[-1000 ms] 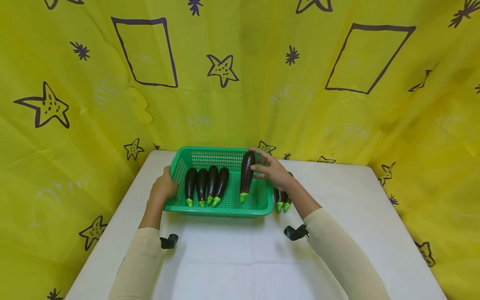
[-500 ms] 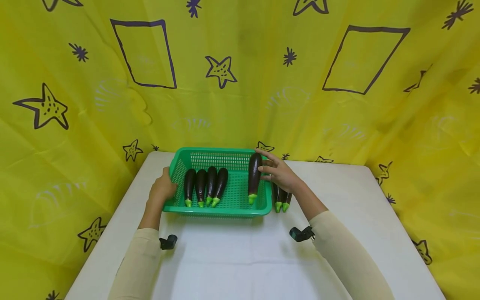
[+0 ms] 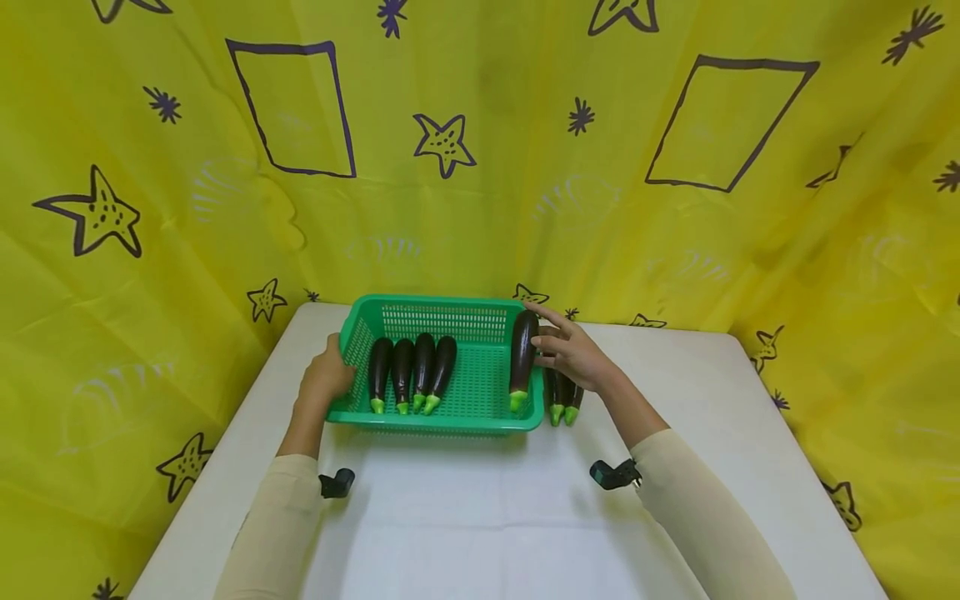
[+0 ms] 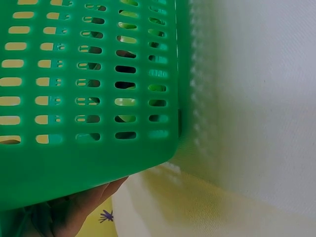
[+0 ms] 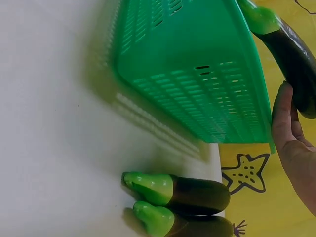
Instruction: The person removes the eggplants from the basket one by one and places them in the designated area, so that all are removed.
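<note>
A green slotted plastic basket (image 3: 427, 422) stands toward the back of the table, several dark eggplants (image 3: 402, 371) with green stem ends lying side by side in its left half. My left hand (image 3: 327, 373) grips the basket's left rim; its wrist view shows the slotted wall (image 4: 106, 106) and part of the hand (image 4: 81, 210) below. At the basket's right end, my right hand (image 3: 576, 354) holds another eggplant (image 3: 523, 358) by its side, stem end toward me. The right wrist view shows this eggplant (image 5: 291, 59) above the rim, with fingers (image 5: 283, 106) against it.
Two eggplants (image 5: 197, 195) lie on the white table (image 3: 450, 533) just right of the basket, partly covered by my right hand in the head view. A yellow curtain (image 3: 487, 225) with drawn stars hangs close behind the table and along both sides.
My right hand has carried the held eggplant rightward, from over the basket's right half to beside its right rim. The left hand and the basket have stayed put.
</note>
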Tool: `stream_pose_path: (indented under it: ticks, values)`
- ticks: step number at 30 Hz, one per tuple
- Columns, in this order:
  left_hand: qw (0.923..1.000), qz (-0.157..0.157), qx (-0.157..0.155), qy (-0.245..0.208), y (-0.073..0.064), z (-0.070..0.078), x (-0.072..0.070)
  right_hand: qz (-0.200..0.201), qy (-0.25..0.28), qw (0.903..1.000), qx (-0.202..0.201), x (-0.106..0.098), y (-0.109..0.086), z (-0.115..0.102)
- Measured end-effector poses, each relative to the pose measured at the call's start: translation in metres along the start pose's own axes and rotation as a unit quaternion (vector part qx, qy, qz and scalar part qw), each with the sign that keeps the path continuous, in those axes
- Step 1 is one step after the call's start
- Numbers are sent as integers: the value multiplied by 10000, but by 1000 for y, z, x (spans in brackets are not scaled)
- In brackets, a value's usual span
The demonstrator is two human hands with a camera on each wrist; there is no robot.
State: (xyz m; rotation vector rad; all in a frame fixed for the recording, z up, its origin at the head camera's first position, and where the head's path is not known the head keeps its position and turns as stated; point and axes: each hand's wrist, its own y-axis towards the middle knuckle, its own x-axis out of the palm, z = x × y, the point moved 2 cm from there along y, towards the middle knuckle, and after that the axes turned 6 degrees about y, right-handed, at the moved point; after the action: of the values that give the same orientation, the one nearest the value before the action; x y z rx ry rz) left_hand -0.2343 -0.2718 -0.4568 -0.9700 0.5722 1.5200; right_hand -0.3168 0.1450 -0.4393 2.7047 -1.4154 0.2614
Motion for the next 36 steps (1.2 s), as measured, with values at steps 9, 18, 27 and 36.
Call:
stream_pose_path:
  ticks: [9,18,27,36]
  values:
    - [10000,32,17,-26,1,0,1,-20,231,9997,-28,-10,-9,4]
    - [10000,-13,16,-73,3,-4,2,168,371,9991,75,-20,-19,5]
    - [10000,-36,37,-61,6,-5,2,345,762,9964,144,-32,-32,9]
    - [9999,46,87,-34,6,-5,2,567,716,9957,136,-44,-43,21]
